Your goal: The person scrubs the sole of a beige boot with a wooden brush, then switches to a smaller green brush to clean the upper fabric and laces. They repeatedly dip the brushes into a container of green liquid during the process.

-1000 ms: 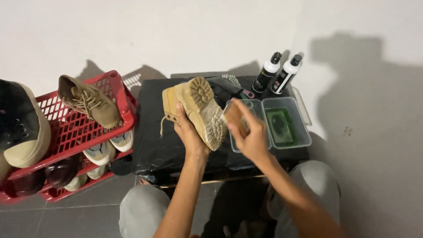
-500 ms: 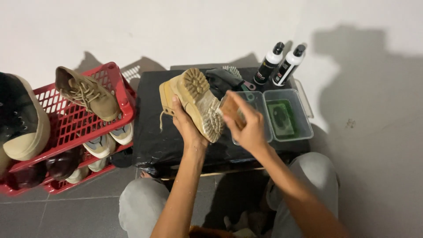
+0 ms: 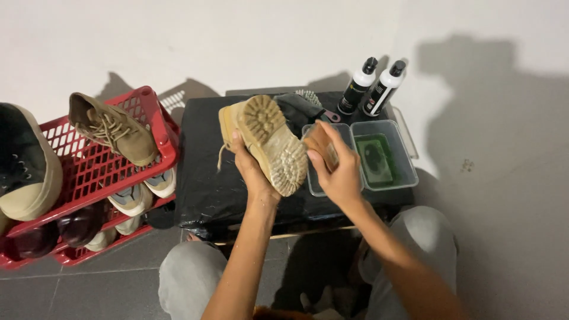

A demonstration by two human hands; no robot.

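Head view: tan suede boot held sole-up over a black-covered low table.
Left hand clasps the boot; right hand pinches a brown brush beside its sole. Two black-and-white bottles stand at the table's far edge; a red plastic shoe rack crowds the left.

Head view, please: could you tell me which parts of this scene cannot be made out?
- Tan boot: only the sole shows; its upper faces away, behind the left hand.
- Brown object in the right hand: fingers cover much of it, so its kind is unclear.
- Dark shoe: cut off by the left edge.
- Lower shelf of the red rack: shoes half hidden under the top tier.
- Two bottles: labels too small.
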